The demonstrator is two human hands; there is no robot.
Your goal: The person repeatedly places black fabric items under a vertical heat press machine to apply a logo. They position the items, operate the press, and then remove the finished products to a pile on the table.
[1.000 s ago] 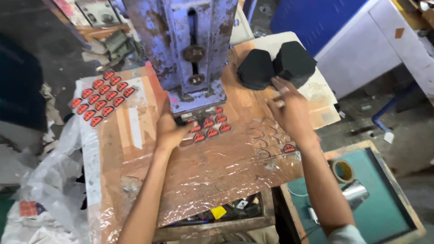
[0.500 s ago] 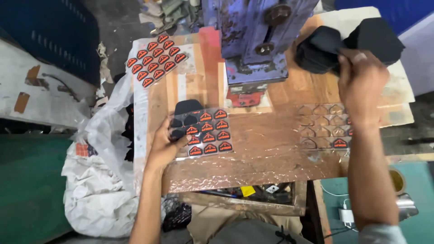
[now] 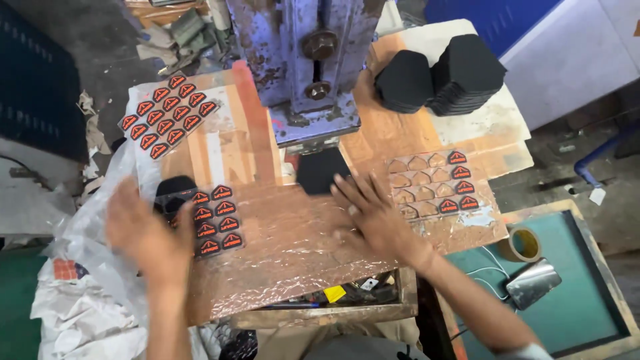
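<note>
Piece under the press: one black hexagonal blank [image 3: 321, 171] lies flat on the worktop [image 3: 293, 247] at the foot of the blue press [image 3: 313, 67]; the right hand's fingertips touch its near edge.
Right hand [image 3: 373, 217]: fingers spread, palm down, gripping nothing; it presses flat on the foil covering, between the blank and the right-hand sheet.
Left hand [image 3: 150, 233]: blurred; fingers look loosely curled at the edge of a badge sheet [image 3: 213, 220], but whether it pinches the sheet cannot be told.
Done, judged from layout: the right-hand sheet [image 3: 433, 183] shows mostly empty outlines with a few red-and-black badges along its far column and near row, so most of that sheet seems used up.
Left to do, judged: the sheet at the left hand carries two columns of badges, a full sheet [image 3: 168, 115] waits at the far left corner, and two stacks of black blanks [image 3: 440, 75] stand beyond the right-hand sheet.
Progress estimate: partway through; plenty of blanks and badges remain.
Surroundings: tape roll [image 3: 521, 243] and a metal cup [image 3: 533, 283] sit on a green tray at lower right; crumpled plastic sheeting [image 3: 73, 293] hangs off the left edge.
Obstructions: the press column stands between the two work zones; the left hand covers part of its sheet.
</note>
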